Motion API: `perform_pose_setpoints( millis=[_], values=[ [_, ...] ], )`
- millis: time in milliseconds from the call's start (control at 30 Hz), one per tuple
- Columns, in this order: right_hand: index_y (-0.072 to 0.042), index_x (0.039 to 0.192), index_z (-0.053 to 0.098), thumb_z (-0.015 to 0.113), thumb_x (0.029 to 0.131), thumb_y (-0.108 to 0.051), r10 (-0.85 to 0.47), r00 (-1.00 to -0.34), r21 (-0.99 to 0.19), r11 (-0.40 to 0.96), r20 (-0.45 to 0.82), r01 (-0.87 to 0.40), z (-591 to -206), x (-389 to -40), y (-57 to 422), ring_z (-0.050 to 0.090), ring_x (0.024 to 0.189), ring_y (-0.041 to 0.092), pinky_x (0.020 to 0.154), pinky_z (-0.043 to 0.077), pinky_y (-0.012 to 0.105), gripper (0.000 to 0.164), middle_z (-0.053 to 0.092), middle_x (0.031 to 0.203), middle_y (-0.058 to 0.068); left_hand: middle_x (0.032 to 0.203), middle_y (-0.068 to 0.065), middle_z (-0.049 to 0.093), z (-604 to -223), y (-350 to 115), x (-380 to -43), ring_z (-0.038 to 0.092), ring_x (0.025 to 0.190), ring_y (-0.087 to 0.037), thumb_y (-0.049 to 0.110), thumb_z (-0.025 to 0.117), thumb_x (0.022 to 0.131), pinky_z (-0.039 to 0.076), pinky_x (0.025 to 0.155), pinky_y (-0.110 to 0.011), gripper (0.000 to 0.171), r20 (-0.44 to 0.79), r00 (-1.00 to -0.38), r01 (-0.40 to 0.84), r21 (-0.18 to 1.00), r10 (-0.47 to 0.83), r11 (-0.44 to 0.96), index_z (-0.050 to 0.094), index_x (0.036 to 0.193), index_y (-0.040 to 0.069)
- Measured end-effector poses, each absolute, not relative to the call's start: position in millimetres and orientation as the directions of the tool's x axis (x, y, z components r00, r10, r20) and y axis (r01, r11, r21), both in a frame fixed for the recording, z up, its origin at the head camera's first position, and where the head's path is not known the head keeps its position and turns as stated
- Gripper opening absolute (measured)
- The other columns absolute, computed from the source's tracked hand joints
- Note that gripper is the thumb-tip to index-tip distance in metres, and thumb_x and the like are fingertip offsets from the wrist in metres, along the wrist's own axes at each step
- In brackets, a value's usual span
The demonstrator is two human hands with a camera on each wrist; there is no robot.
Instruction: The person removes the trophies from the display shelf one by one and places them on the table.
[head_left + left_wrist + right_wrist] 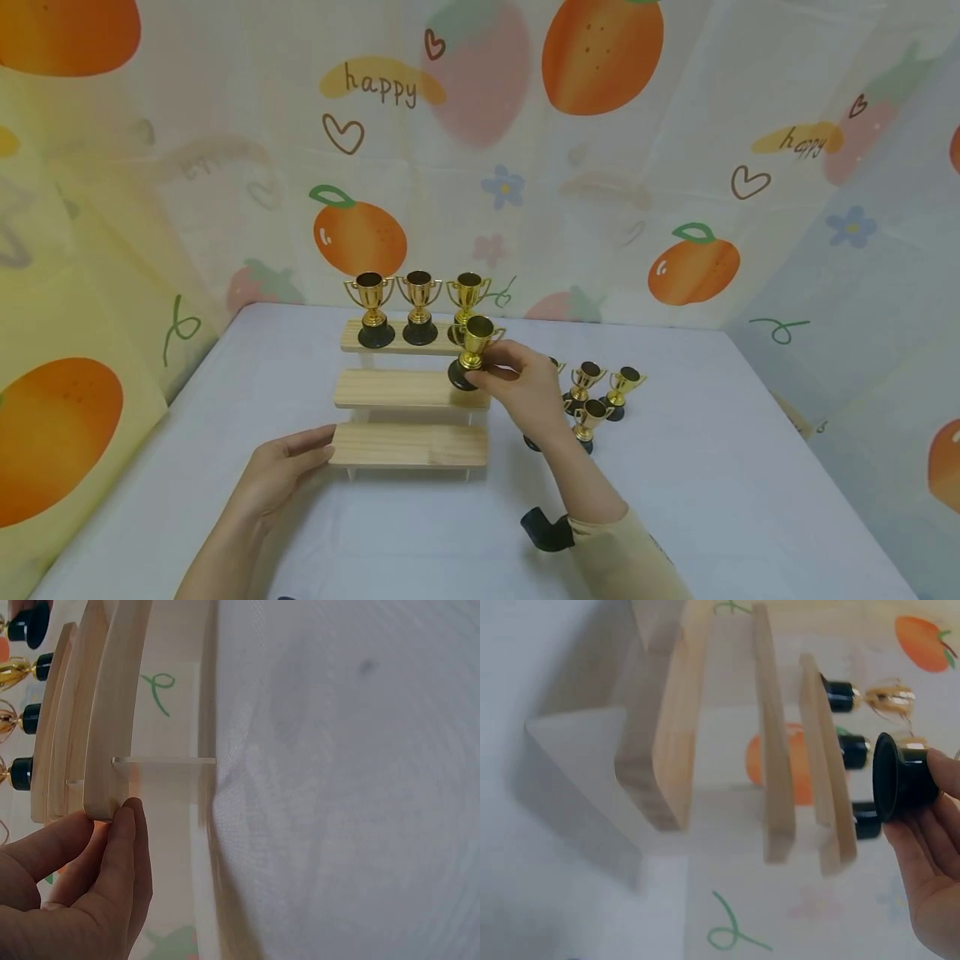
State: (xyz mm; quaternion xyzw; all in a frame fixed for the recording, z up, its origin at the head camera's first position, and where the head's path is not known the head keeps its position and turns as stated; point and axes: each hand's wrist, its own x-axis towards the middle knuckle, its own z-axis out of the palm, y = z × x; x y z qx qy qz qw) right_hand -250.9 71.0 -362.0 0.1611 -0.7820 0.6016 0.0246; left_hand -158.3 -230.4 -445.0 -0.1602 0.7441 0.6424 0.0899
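My right hand (528,396) pinches a small gold trophy cup (477,335) and holds it in front of the right end of the top shelf, over the middle one. In the right wrist view the trophy's black base (906,780) is tilted towards the camera. My left hand (279,473) grips the left end of the lowest board of a three-tier wooden shelf (408,443); in the left wrist view thumb and fingers (118,859) lie on either side of that board's end. Three gold trophies (420,292) stand in a row on the top tier, the right one partly covered.
Several more gold trophies (590,412) stand on the white-covered table (697,500) to the right of the shelf, some behind my right forearm. A black curved piece (547,531) is at my right sleeve. A fruit-printed cloth (570,167) hangs behind the table.
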Motion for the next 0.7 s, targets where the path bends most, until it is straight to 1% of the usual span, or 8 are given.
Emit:
perform_pose_setpoints(
  millis=[233,333,433,500,567,633,700],
  values=[
    [-0.007,0.107,0.071,0.080,0.081,-0.009,-0.148,-0.959,-0.925,0.262,0.242,-0.274,-354.3,-252.6,113.5,0.073,0.103,0.023,0.085,0.062,0.024,0.028,0.073,0.111,0.013,0.153,-0.020,0.044,-445.5,-231.2,-157.9,0.060,0.101,0.011,0.022,0.067,0.094,0.054,0.091,-0.008,0.059,-0.335,-0.934,-0.349,0.929,-0.123,0.122,0.046,0.144,-0.002],
    [-0.006,0.108,0.070,0.080,0.082,-0.011,-0.112,-0.963,-0.917,0.294,0.246,-0.268,-351.9,-252.1,132.1,0.073,0.102,0.017,0.085,0.062,0.022,0.028,0.072,0.113,0.013,0.153,-0.020,0.044,-445.4,-231.4,-158.2,0.060,0.100,0.012,0.022,0.066,0.095,0.053,0.091,-0.007,0.058,-0.334,-0.934,-0.348,0.929,-0.123,0.123,0.046,0.144,-0.002],
    [-0.003,0.108,0.069,0.079,0.083,-0.010,-0.076,-0.965,-0.916,0.304,0.251,-0.262,-351.3,-251.8,151.0,0.072,0.098,0.008,0.085,0.061,0.019,0.028,0.072,0.113,0.013,0.152,-0.020,0.046,-445.9,-231.8,-158.1,0.060,0.100,0.012,0.021,0.066,0.095,0.053,0.090,-0.007,0.057,-0.325,-0.938,-0.339,0.933,-0.121,0.123,0.046,0.143,-0.003],
    [-0.002,0.108,0.069,0.079,0.083,-0.012,-0.041,-0.966,-0.910,0.328,0.255,-0.254,-352.1,-251.0,164.6,0.071,0.094,0.000,0.083,0.060,0.016,0.029,0.073,0.109,0.006,0.151,-0.020,0.047,-446.0,-231.6,-158.2,0.060,0.099,0.012,0.021,0.066,0.095,0.053,0.089,-0.007,0.057,-0.322,-0.939,-0.336,0.933,-0.123,0.127,0.047,0.143,-0.003],
    [-0.002,0.109,0.069,0.079,0.083,-0.012,0.000,-0.964,-0.900,0.357,0.268,-0.250,-354.0,-250.6,178.9,0.069,0.092,-0.005,0.082,0.059,0.013,0.029,0.073,0.104,-0.005,0.150,-0.020,0.048,-446.0,-231.8,-158.2,0.060,0.101,0.011,0.021,0.066,0.095,0.054,0.090,-0.008,0.057,-0.314,-0.942,-0.329,0.935,-0.119,0.133,0.047,0.143,-0.004],
    [-0.002,0.110,0.069,0.079,0.084,-0.014,0.041,-0.960,-0.887,0.394,0.279,-0.241,-356.9,-250.5,193.4,0.067,0.091,-0.007,0.080,0.058,0.010,0.030,0.071,0.098,-0.016,0.151,-0.020,0.047,-445.5,-231.7,-158.2,0.060,0.104,0.009,0.022,0.066,0.095,0.054,0.091,-0.008,0.057,-0.317,-0.941,-0.332,0.933,-0.119,0.139,0.047,0.143,-0.003],
    [-0.004,0.112,0.069,0.079,0.085,-0.017,0.088,-0.956,-0.875,0.433,0.281,-0.217,-360.7,-250.1,207.5,0.065,0.091,-0.009,0.080,0.056,0.007,0.032,0.067,0.094,-0.025,0.152,-0.020,0.046,-445.0,-231.9,-158.0,0.060,0.107,0.007,0.023,0.066,0.095,0.054,0.093,-0.009,0.057,-0.320,-0.940,-0.334,0.931,-0.117,0.146,0.047,0.143,-0.002]
  ],
)
